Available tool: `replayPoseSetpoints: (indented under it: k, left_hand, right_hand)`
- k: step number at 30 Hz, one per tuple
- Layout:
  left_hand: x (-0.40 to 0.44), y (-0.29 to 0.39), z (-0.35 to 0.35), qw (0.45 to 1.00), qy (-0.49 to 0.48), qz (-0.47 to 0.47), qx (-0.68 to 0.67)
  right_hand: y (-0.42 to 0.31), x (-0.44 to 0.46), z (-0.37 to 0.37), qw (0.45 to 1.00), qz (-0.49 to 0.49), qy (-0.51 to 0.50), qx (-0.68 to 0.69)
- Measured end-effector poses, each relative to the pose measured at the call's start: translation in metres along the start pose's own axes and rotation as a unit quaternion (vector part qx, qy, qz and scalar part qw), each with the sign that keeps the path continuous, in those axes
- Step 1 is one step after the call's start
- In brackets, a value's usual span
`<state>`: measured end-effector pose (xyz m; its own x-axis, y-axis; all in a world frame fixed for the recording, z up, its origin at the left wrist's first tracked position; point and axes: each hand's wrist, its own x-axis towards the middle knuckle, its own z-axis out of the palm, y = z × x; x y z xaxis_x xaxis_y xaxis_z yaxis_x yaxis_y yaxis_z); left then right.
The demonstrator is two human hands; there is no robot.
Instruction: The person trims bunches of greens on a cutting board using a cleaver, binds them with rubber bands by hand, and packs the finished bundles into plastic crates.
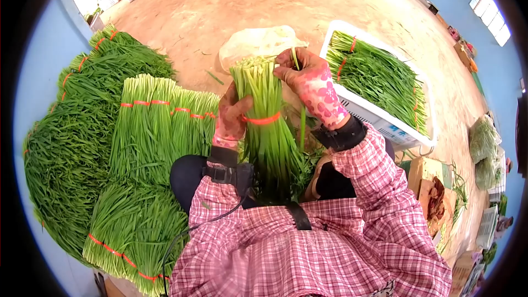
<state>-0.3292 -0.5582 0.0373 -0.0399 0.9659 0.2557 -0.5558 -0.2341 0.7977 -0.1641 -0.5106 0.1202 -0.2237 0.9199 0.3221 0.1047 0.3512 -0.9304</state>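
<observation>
My left hand [234, 113] is wrapped round the left side of an upright bundle of garlic chives [267, 143], whose pale cut ends point up. A red band [262, 119] circles the bundle at finger height. My right hand [305, 71], fingers closed, is at the bundle's upper right edge. It holds a loose chive stalk [302, 126], which sticks up above the fingers and hangs below the palm. Both hands wear pink patterned coverings that leave the fingers bare. The bundle's leafy lower end is between my knees.
Banded chive bundles [140, 115] are stacked at my left, beside a large leafy pile [71, 137] along the blue wall. At right is a white crate [379, 118] holding more bundles. A pale plastic bag [256, 41] lies ahead; a wooden block [421, 173] is at lower right.
</observation>
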Motion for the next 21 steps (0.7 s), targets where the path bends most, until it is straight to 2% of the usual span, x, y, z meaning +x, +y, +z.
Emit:
replayPoseSetpoints:
  k: [3,4,5,6,7,8,9,10,11,13,14,16,17,19,21]
  left_hand:
    - [0.004,-0.008,-0.014,1.000,-0.001,0.007,-0.012]
    - [0.004,-0.012,-0.022,1.000,-0.006,0.011,-0.011]
    - [0.005,-0.013,-0.025,1.000,-0.004,0.010,-0.013]
    - [0.005,-0.013,-0.028,1.000,-0.002,0.008,-0.015]
    - [0.006,-0.011,-0.030,1.000,0.003,0.008,-0.016]
    - [0.006,-0.010,-0.033,1.000,0.012,0.008,-0.020]
    - [0.008,-0.009,-0.036,1.000,0.023,0.014,-0.010]
    - [0.009,-0.009,-0.039,0.999,0.034,0.021,0.000]
    - [0.009,-0.009,-0.042,0.999,0.044,0.027,0.010]
    - [0.012,-0.008,-0.044,0.995,0.092,0.038,0.027]
    - [0.013,-0.009,-0.048,0.990,0.125,0.036,0.048]
    - [0.009,-0.004,-0.048,0.980,0.185,0.028,0.066]
    - [0.008,-0.003,-0.048,0.979,0.191,0.030,0.068]
    - [0.010,-0.002,-0.046,0.976,0.203,0.034,0.071]
    - [0.011,-0.004,-0.042,0.976,0.190,0.054,0.090]
  right_hand:
    - [-0.030,0.010,-0.008,0.992,0.104,0.053,0.048]
    - [-0.039,0.019,-0.015,0.976,0.070,0.070,0.195]
    - [-0.059,0.026,-0.027,0.969,0.045,0.101,0.222]
    - [-0.066,0.035,-0.050,0.980,-0.027,0.092,0.176]
    - [-0.085,0.036,-0.073,0.976,-0.112,0.071,0.172]
    - [-0.095,0.043,-0.104,0.965,-0.159,0.073,0.197]
    - [-0.105,0.047,-0.147,0.948,-0.144,0.046,0.281]
    - [-0.135,0.035,-0.158,0.939,-0.151,0.091,0.295]
    - [-0.149,0.026,-0.174,0.892,-0.169,-0.067,0.413]
    - [-0.162,0.012,-0.210,0.834,-0.239,-0.012,0.496]
    - [-0.162,0.003,-0.241,0.841,-0.252,-0.052,0.475]
    - [-0.161,-0.012,-0.255,0.889,-0.257,-0.076,0.371]
    - [-0.155,-0.018,-0.256,0.923,-0.245,-0.057,0.291]
    - [-0.132,-0.033,-0.198,0.986,-0.144,0.023,0.077]
    - [-0.104,-0.038,-0.125,0.996,-0.006,-0.012,-0.091]
